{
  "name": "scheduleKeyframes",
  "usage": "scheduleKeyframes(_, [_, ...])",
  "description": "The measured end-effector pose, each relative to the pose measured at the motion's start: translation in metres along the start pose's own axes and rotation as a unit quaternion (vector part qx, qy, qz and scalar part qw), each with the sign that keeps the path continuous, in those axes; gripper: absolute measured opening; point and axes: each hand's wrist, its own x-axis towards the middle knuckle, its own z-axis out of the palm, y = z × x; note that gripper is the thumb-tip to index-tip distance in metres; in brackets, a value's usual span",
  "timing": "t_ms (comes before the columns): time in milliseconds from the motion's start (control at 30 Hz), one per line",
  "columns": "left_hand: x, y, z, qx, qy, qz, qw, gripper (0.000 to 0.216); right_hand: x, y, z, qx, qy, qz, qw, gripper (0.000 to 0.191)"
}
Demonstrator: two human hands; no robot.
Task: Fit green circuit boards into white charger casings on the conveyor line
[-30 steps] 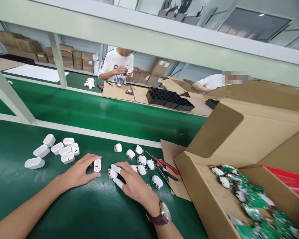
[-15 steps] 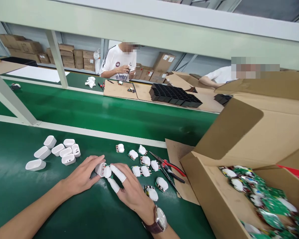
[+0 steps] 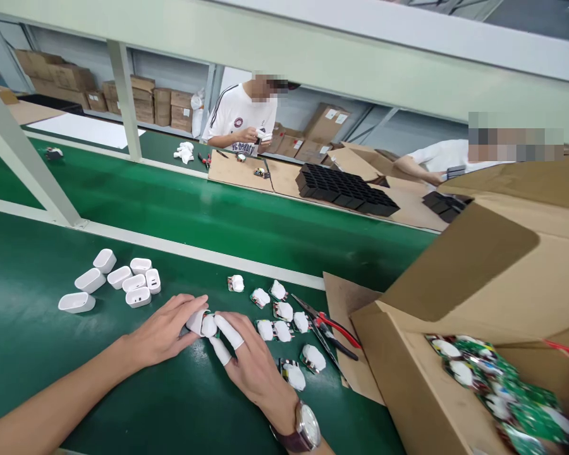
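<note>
Your left hand (image 3: 165,331) grips a white casing (image 3: 196,321) between thumb and fingers, over the green table (image 3: 137,398). Your right hand (image 3: 256,363), two digits sheathed in white, pinches a white-topped circuit board (image 3: 209,326) at the casing's end. More casings (image 3: 90,280) sit to your left; loose boards (image 3: 282,330) and red-handled pliers (image 3: 337,327) lie right, near an open carton (image 3: 398,363).

A green bench (image 3: 208,417) spreads from six to nine o'clock, edged by a pale rail (image 3: 208,256). Beyond it runs a green strip (image 3: 194,205). A broad pale beam (image 3: 313,57) crosses twelve o'clock, with an upright post (image 3: 126,107) at ten. Behind, brown cartons (image 3: 71,79) are stacked at ten o'clock before a grey wall (image 3: 164,69); more boxes (image 3: 325,123) stand at one.
</note>
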Motion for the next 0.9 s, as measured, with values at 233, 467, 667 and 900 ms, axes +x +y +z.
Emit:
scheduleKeyframes(233, [0.001, 0.005, -0.002, -0.026, -0.024, -0.031, 0.999, 0.075, 0.001, -0.004, 0.000, 0.009, -0.022, 0.022, 0.999, 0.067])
scheduleKeyframes(467, [-0.002, 0.003, 0.001, -0.104, -0.075, -0.107, 0.986, 0.073, 0.011, -0.006, 0.008, 0.038, -0.036, 0.014, 0.999, 0.049])
scheduleKeyframes(667, [-0.003, 0.005, 0.004, -0.136, -0.073, -0.108, 0.982, 0.055, 0.016, -0.010, 0.009, -0.002, -0.028, 0.021, 0.999, 0.038])
scheduleKeyframes(900, [0.000, 0.010, -0.001, -0.056, -0.004, 0.028, 0.998, 0.027, 0.012, -0.001, 0.008, 0.063, 0.032, 0.095, 0.993, 0.041])
